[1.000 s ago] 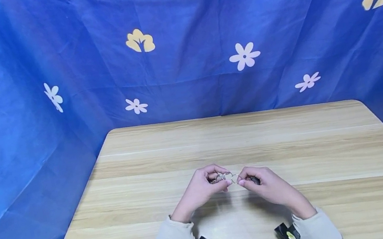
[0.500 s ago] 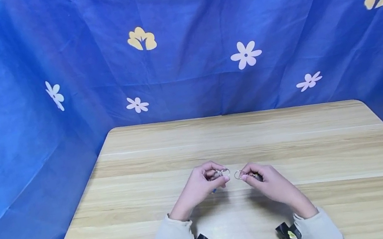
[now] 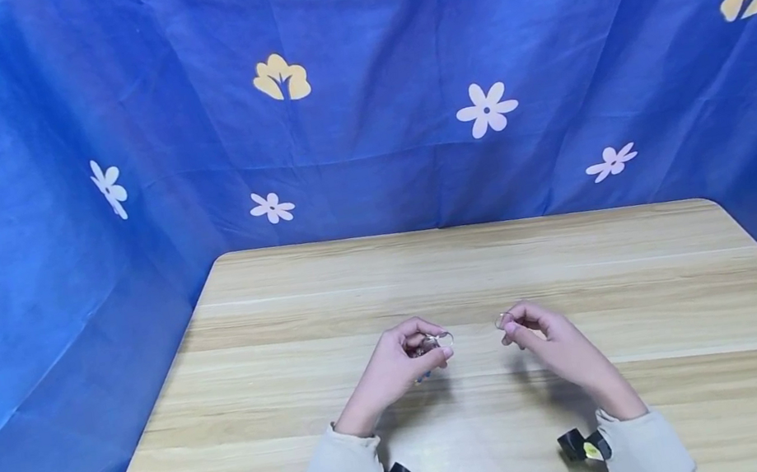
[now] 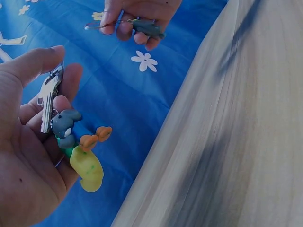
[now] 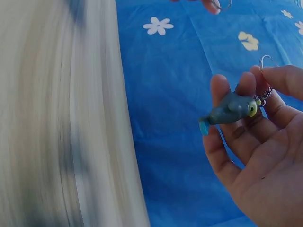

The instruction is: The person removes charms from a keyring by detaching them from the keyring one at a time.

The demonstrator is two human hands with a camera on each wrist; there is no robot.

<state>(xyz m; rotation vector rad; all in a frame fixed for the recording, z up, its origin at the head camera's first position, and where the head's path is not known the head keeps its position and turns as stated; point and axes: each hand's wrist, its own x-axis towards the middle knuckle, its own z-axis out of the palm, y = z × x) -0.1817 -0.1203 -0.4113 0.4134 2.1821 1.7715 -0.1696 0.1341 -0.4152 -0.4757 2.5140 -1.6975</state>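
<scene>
The left hand pinches a metal ring between thumb and fingers, and the right hand pinches a wire ring between thumb and forefinger. Both are above the tabletop, with a gap between them; no link joins the 2 rings. For good control, the pinch should sit on the metal itself and not on the toys, since a tug on a toy would probably strain its small fastening. Both rings look thin and likely to roll between the fingertips, so a firm, flat pinch suits them better than a hard squeeze. Loose fingers under the dangling parts should stop them swinging or tangling.

At the left hand, a silver piece that looks like a key hangs against the fingers. Just below it is a grey-headed toy with a blue body and 2 orange feet; a yellow piece with green spots hangs lowest, and whether it belongs to the same toy is unclear. At the right hand, a grey-green fish toy lies across the fingers, yellow at its chain end and turquoise at its tail.
</scene>
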